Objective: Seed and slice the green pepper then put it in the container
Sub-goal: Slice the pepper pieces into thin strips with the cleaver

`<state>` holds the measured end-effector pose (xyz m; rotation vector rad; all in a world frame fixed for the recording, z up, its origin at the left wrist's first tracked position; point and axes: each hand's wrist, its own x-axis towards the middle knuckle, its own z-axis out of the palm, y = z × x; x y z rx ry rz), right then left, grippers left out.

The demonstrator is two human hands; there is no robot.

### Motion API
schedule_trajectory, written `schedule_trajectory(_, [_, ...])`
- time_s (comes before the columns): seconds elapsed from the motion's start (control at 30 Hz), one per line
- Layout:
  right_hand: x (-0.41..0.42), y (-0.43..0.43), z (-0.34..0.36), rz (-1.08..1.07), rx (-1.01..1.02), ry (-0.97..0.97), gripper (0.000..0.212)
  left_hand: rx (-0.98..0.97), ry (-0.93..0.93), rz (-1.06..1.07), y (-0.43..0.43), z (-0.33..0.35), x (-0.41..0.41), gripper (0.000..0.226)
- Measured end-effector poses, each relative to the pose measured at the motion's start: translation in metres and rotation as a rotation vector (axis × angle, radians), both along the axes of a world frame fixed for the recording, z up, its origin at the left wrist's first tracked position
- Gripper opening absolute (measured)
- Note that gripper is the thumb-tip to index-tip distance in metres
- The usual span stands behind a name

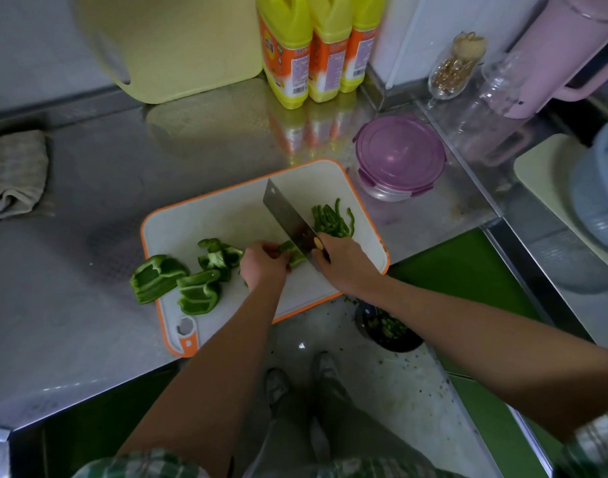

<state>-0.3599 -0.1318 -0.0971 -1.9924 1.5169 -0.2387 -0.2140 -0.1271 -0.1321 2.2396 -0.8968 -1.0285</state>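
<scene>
Nearest, below and a bit right of the knife hand, a small dark bin [388,327] on the floor holds green scraps, prob. the seeds & core. Up on the board, the left hand [264,262] has fingers curled down over a short green pepper piece [293,254], pinning it. The right hand [344,262] is wrapped tight round the handle of a wide steel cleaver [288,219], blade edge down at the piece's exposed end, right beside the left fingertips. Pepper wall looks light, crisp & stiff enough to cut clean, but it's curved w/ a waxy skin that could skid. Best held flat, pressed from above, tips tucked back from the blade. Just left of the holding hand lie several bigger curved green pepper chunks [199,291], not yet sliced. One straddles the edge of the white plastic cutting board w/ orange rim [209,219] onto the steel counter [88,305]. Just beyond the knife hand, on the blade's far side, sits a loose heap of thin green pepper strips [331,219]: light, bendy, apt to scatter, so scoop w/ blade flat + cupped hand rather than pinch. Further out, past the board's far right corner, stands the round clear container w/ purple clip lid [399,157], lid on, nothing green visible inside; it needs opening first. Farthest, three yellow plastic bottles w/ orange labels [309,46] by the wall.
</scene>
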Motion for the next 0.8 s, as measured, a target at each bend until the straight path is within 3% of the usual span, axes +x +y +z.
schedule_trajectory(0.47, [0.003, 0.007, -0.002, -0.009, 0.033, 0.081, 0.017, -0.005, -0.038, -0.078, 0.0, -0.001, 0.001, 0.017])
schedule_trajectory(0.8, [0.006, 0.005, -0.009, -0.059, -0.019, -0.015, 0.022, 0.003, -0.006, -0.083, -0.001, -0.006, 0.004, 0.017])
